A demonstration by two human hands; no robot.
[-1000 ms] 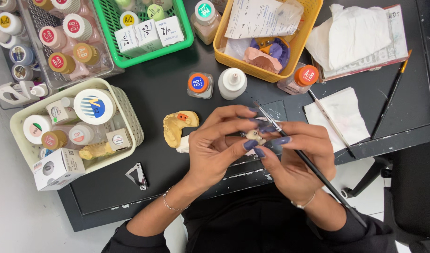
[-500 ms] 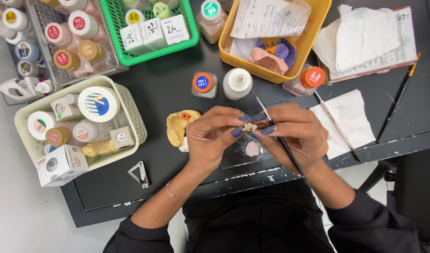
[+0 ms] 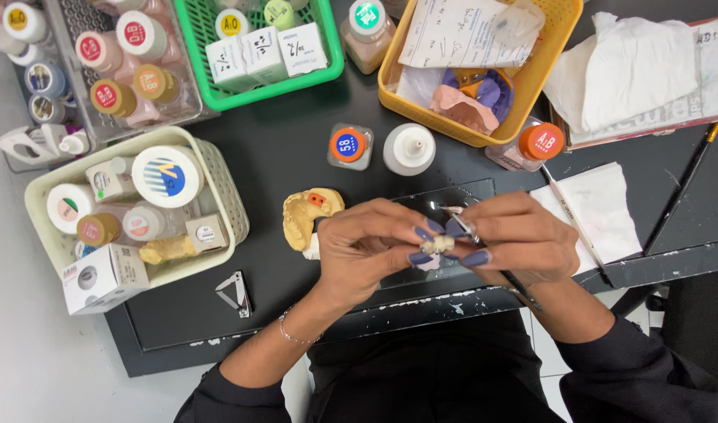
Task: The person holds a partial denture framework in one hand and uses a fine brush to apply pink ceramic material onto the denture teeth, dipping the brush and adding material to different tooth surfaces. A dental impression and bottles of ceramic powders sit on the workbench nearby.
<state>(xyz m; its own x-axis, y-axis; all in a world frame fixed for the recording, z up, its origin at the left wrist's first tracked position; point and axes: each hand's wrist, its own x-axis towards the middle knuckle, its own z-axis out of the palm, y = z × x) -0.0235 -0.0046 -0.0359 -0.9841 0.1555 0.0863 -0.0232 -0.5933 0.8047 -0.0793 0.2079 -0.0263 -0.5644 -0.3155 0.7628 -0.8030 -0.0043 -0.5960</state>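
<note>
Pinching a small tooth piece point(image 3: 437, 244) together above the dark bench point(image 3: 296, 157), the left hand point(image 3: 367, 247) and right hand point(image 3: 523, 239) risked dropping it; the right's thin brush point(image 3: 523, 291) could nudge it loose.

free: tabletop point(image 3: 281, 168) left-centre; blocked: yellow dental cast point(image 3: 308, 215), bottles point(image 3: 410, 149) behind

A dark, matte surface point(image 3: 296, 157) fills most of the frame, its front edge chipped to white along the lower middle. Pale grey floor point(image 3: 46, 368) shows at lower left, white tile at lower right. Light is even and bright.
</note>
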